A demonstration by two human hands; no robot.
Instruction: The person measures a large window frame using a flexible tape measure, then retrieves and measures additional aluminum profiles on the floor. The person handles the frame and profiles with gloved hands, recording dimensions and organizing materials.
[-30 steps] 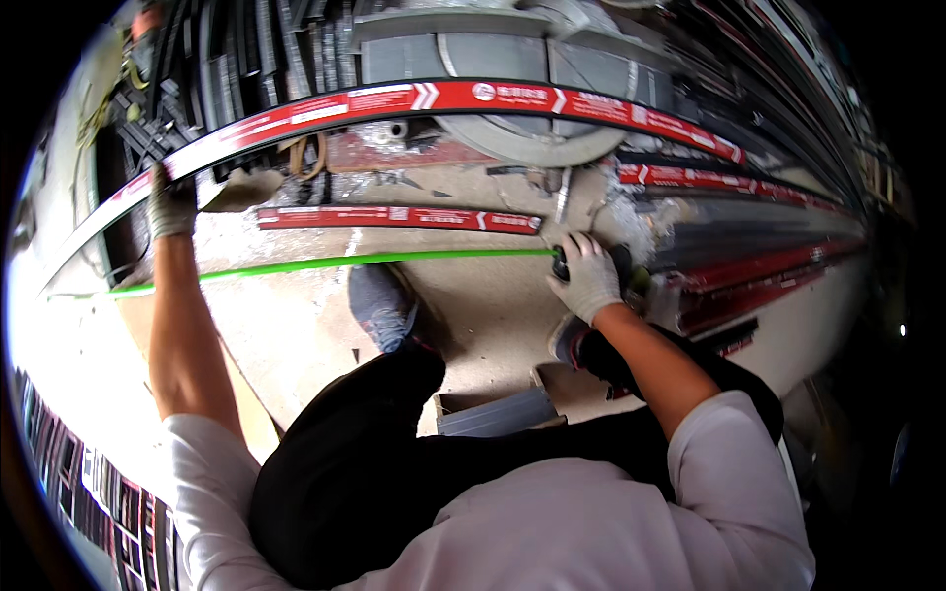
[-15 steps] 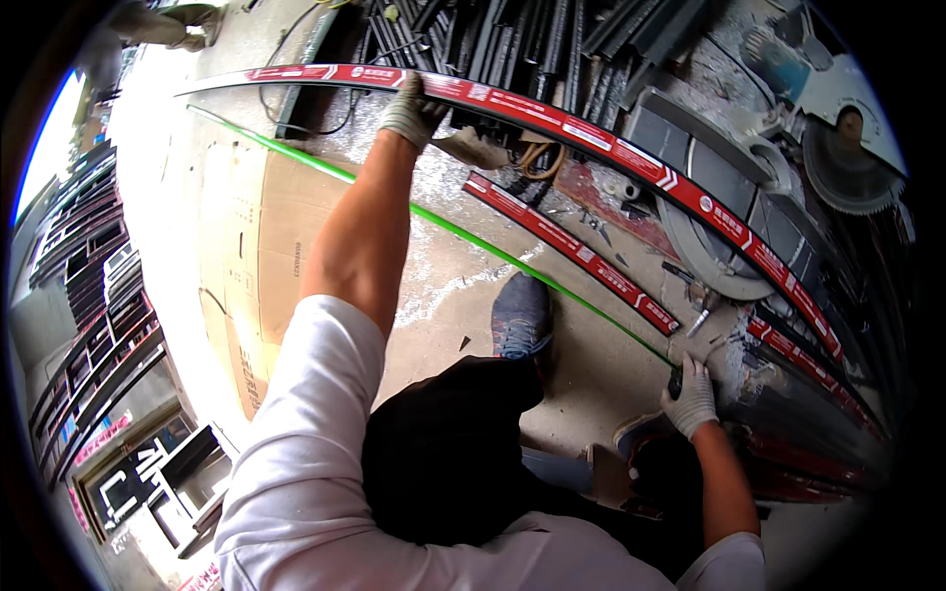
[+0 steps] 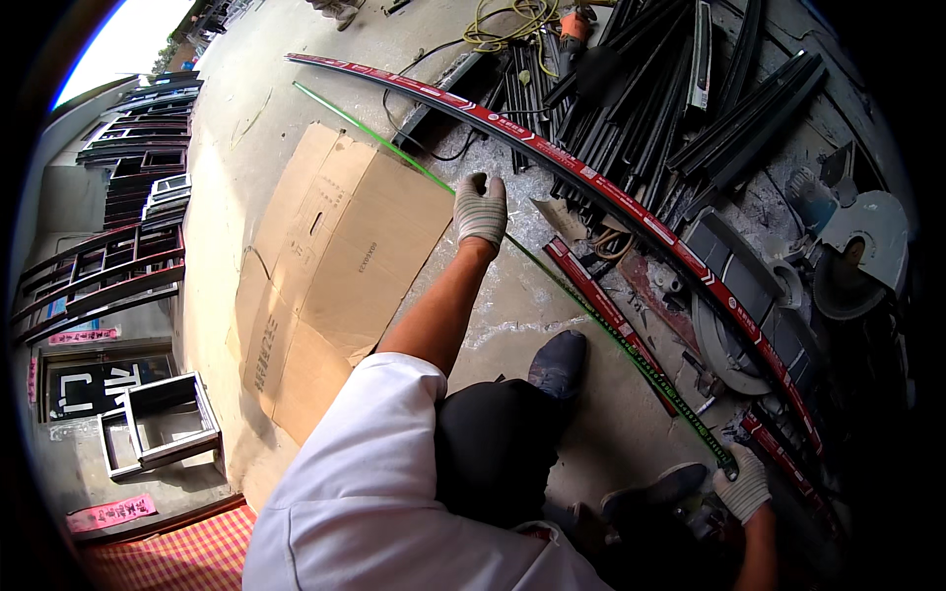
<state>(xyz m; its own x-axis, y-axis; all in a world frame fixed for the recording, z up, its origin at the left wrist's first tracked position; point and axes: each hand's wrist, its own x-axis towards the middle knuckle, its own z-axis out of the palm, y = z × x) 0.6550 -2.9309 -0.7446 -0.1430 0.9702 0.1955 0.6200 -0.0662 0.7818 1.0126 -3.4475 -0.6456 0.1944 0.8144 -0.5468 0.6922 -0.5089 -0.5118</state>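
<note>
My right hand [image 3: 743,483], in a white knit glove, is closed round a tape measure [image 3: 727,462] at the lower right. Its green blade [image 3: 370,135] runs out long toward the upper left. The blade passes beneath my gloved left hand [image 3: 480,211], whose fingers are loosely curled and apart, with nothing visible between them. Beyond that hand, a long black profile with red labelling [image 3: 552,153] stretches from the upper left across the saw. A shorter red-labelled profile [image 3: 606,305] lies on the floor beside the blade.
A flattened cardboard sheet [image 3: 345,246] lies left of the blade. Black profiles [image 3: 631,108] are heaped at the far right, near a circular-blade saw [image 3: 857,256] with a grey base. A yellow cable [image 3: 507,34] coils at the top. Window frames [image 3: 138,236] line the left.
My left hand has let go of the long red-labelled profile and come back over the green blade. My right hand still holds the tape measure. The view has shifted.
</note>
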